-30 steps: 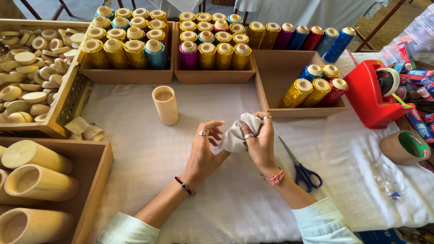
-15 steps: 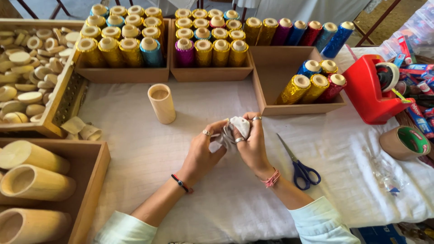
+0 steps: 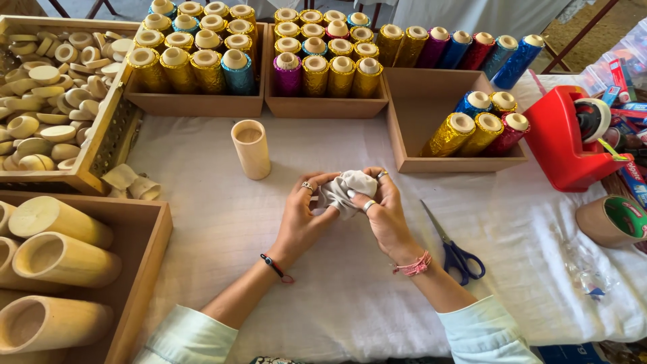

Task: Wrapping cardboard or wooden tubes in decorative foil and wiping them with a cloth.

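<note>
Both hands meet at the middle of the frame, clenched on one crumpled white cloth (image 3: 348,191): the left hand (image 3: 304,216) has its grip wrapped on the cloth's left side, thumb and fingers closed on the folds, and the right hand (image 3: 384,212) grasps the right side with its fingers curled over the top. Held between them, the cloth appears to sit just above the white-covered desk (image 3: 222,222); whether it touches the cover cannot be told.

Blue-handled scissors (image 3: 453,246) lie near the right hand, at lower right of centre, blades pointing up and left. At lower left, a wooden tray (image 3: 145,269) holds large bamboo tubes (image 3: 57,259) lying on their sides.

Beyond the hands, a plain bamboo cup (image 3: 250,149) stands upright on the desk, left of centre. At mid right, a roll of tape (image 3: 612,220) lies on the cloth cover, and above it stands a red tape dispenser (image 3: 563,145).

Farther up, an open wooden box (image 3: 418,101) at right of centre holds a few foil-wrapped tubes (image 3: 475,128) in gold, blue and red. Two more boxes along the top edge are packed with upright foil-wrapped tubes, mostly gold. At upper left, a tray (image 3: 101,145) is heaped with small bamboo rings (image 3: 47,94).
</note>
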